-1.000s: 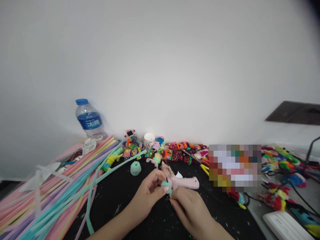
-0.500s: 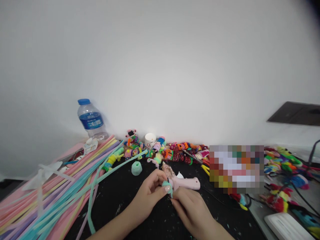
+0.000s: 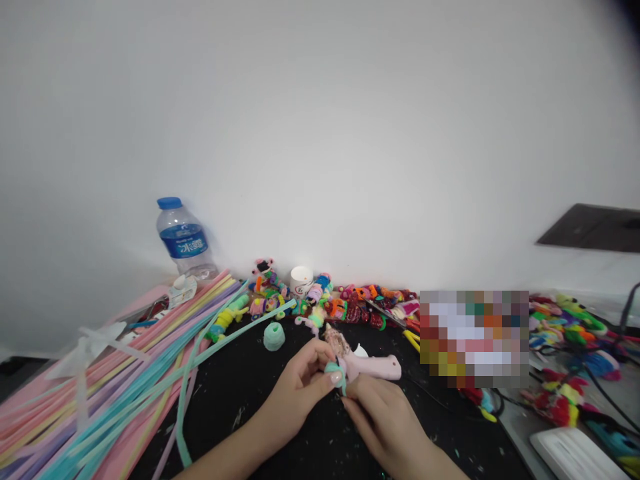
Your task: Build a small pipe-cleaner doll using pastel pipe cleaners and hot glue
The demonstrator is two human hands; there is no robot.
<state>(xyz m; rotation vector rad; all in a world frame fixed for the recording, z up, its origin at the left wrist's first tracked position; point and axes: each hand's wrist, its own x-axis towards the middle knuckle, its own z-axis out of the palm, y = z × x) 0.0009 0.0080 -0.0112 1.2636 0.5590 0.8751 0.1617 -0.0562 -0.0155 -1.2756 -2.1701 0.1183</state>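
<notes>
Well short of the far edge of the tabletop [image 3: 235, 383], the left hand [image 3: 306, 385] pinches a mint coil [image 3: 333, 368], the right hand [image 3: 384, 415] its tail [image 3: 343, 385] — a slack finger could let it unwind.

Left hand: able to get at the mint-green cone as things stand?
Probably yes: only black work surface shows between the left hand and the mint-green cone. But that hand is pinching a mint-green piece, so its fingers likely need freeing first.
</notes>
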